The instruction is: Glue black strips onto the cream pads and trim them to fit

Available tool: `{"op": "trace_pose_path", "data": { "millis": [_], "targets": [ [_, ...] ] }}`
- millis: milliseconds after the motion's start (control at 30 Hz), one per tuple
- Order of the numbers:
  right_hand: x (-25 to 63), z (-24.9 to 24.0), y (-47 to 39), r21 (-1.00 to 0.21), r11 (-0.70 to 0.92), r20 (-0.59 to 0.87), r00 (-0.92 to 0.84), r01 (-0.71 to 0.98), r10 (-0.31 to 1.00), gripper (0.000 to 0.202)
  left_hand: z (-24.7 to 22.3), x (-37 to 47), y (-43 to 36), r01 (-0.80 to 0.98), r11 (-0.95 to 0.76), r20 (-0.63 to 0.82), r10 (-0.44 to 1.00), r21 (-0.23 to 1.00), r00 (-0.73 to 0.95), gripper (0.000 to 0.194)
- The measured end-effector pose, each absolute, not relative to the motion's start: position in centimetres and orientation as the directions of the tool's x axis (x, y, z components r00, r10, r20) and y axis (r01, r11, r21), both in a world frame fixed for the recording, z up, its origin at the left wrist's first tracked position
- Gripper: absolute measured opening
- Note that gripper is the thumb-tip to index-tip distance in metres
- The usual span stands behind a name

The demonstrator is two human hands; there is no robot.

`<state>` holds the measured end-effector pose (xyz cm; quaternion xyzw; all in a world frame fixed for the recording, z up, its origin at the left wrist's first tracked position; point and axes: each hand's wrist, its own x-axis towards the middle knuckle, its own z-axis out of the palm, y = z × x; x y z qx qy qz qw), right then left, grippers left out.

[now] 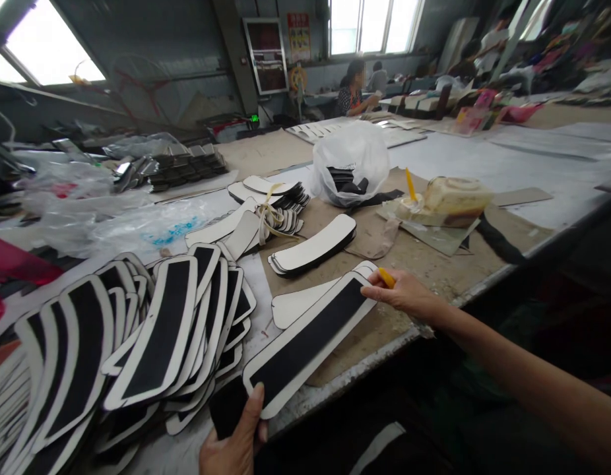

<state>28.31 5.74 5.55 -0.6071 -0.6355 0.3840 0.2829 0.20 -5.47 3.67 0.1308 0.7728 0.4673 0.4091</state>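
Observation:
A long, slightly curved white piece with a black strip on its face (305, 340) lies slanted over the table's front edge. My left hand (237, 432) grips its lower left end, thumb on top. At its upper right end, the fingers of my right hand (402, 292) pinch the corner and also hold a yellow tool (386, 278). Partly covered behind it is a plain white piece (298, 303). A small stack of curved white pieces (313, 245) rests just beyond. To the left spread overlapping piles of white pieces with black strips (160, 330). Something black lies by my left hand.
A bundle tied with a pale band (270, 214) and a clear bag of black pieces (352, 165) stand farther back. At the right is a glue-stained container (456, 198) with a yellow stick (411, 185). Plastic bags (132, 224) lie left. People sit at tables behind.

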Motion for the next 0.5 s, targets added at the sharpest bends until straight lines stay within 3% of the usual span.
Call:
{"op": "trace_pose_path", "data": {
  "millis": [167,333,500],
  "targets": [
    [27.9,5.8,5.6,-0.812,-0.223,-0.302,-0.061,0.539,0.951,0.036,3.7,0.4,-5.6,-0.280,0.349,-0.447,0.725,0.894,-0.524,0.038],
    [27.7,6.0,4.6,-0.855,-0.440,-0.471,-0.056,0.275,0.880,0.035,3.2,-0.6,-5.8,-0.274,0.359,-0.447,0.790,0.892,-0.420,0.034],
    [27.3,6.2,3.9,-0.841,-0.540,-0.541,-0.066,0.041,0.838,0.034,3.2,-1.2,-6.0,-0.337,0.379,-0.481,0.822,0.862,-0.306,0.031]
  ]
}}
